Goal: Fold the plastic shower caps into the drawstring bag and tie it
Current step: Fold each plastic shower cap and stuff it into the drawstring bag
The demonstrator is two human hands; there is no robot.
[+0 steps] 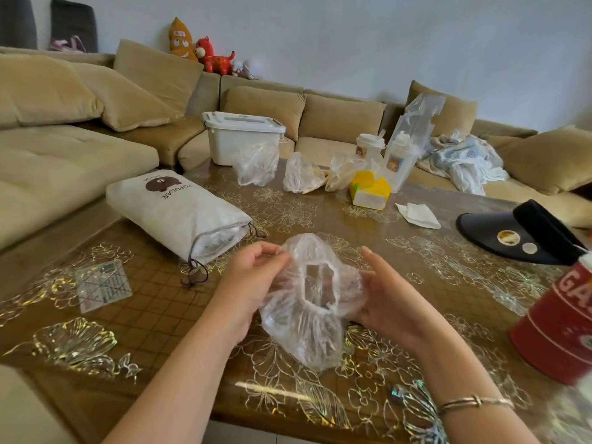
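I have 1 clear plastic shower cap (307, 302) held up over the near middle of the desk (153, 318), its elastic opening facing me and the loose bottom hanging down toward the desk top. My left hand (253, 280) pinches the cap's upper left rim between thumb and fingertips. My right hand (381, 293) grips the right side of the cap, fingers curled behind the plastic and thumb raised above it. The white drawstring bag (179, 216) lies on its side toward the desk's left edge, its mouth turned toward me and partly open, crumpled plastic showing inside and the dark cord (195, 274) trailing onto the desk just beside it. Near the far edge sit 3 more crumpled clear plastic bundles (256, 163), in front of a white lidded bin (243, 136) at the far left corner. A yellow carton (370, 190) stands beside them. A black visor (525, 235) rests by the right edge, with a red can (557, 328) nearer me on that side.
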